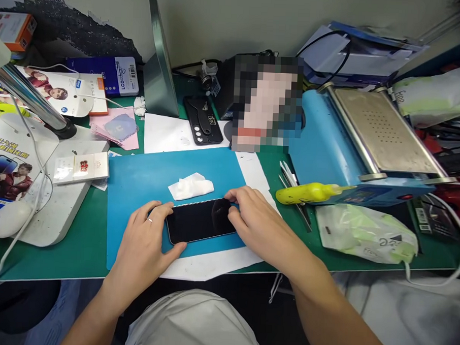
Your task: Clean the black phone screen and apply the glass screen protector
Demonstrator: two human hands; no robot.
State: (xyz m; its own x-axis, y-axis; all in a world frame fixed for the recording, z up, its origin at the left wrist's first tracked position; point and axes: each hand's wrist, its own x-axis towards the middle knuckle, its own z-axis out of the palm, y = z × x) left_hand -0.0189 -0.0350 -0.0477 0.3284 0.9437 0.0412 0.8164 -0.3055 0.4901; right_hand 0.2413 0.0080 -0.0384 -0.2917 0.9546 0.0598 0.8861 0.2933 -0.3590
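Smartphone (199,222): middle of frame, black screen up, over a blue mat (138,173), slightly slanted, right end higher. Can't tell if it lies flat or is lifted a bit.

Left to right. Left edge: white rounded object (10,219) with a white cable. White-and-red pack (86,167) on a white base (66,201), middle left. Upper left: blue LCD box (125,76), pink sheets (128,139) below it. Left hand (139,239), ring on one finger: partly curled, thumb well apart from fingers, has the smartphone's left end by the edges, fingers at upper corner, thumb at lower edge. Grey panel (162,62) stands upright, upper centre-left. White tissue (191,187) on the mat, just above the smartphone. Black phone case (204,121) higher up, on white paper (163,134). Right hand (258,222): thumb and fingers bent, small gap, pinching the smartphone's right end. Right of it: tweezers (304,216), partly under a yellow bottle (303,193). Upper right: blue machine (319,130), metal plate (384,128) on top. Below: green-white packet (364,233) on the green tabletop (287,249).
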